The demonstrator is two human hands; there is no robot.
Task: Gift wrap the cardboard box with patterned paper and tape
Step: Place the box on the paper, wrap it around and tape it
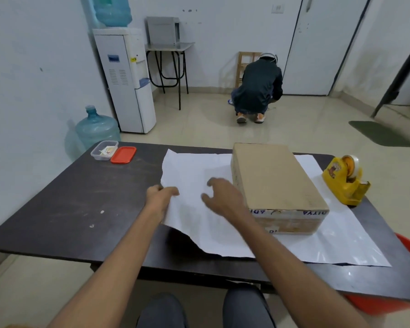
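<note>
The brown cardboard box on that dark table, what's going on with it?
A person is starting to wrap it. The brown cardboard box sits unwrapped on a white sheet of paper. The left hand grips the sheet's left edge, while the right hand is open above the paper beside the box. The yellow tape dispenser stands untouched at the right.

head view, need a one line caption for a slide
Left hand grips the white paper's left edge while the open right hand hovers beside the cardboard box.
</note>
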